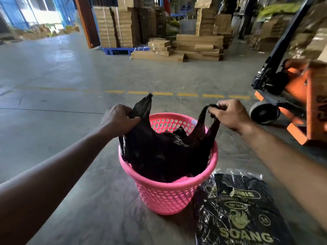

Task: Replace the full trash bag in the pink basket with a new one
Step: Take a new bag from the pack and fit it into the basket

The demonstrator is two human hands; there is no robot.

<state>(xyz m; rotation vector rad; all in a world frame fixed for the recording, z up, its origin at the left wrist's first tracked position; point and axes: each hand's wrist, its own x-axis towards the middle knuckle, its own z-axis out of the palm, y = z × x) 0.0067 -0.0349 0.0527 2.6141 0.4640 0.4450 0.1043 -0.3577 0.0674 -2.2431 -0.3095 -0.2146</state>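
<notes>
A pink perforated basket (pixel 168 195) stands on the concrete floor right in front of me. Inside it sits a black trash bag (pixel 162 152), its body filling the basket and its two handles pulled up above the rim. My left hand (pixel 120 119) is closed on the left handle, which sticks up past my fingers. My right hand (pixel 230 115) is closed on the right handle loop, held out to the right of the basket. A flat pack of new black bags (pixel 238 209) with gold print lies on the floor, touching the basket's right side.
An orange pallet jack (pixel 292 96) carrying cardboard boxes stands close on the right. Stacked cartons and flat boxes (pixel 177 48) on a blue pallet fill the far middle. A dashed yellow line (pixel 177 94) crosses the floor beyond the basket. Open concrete floor lies to the left.
</notes>
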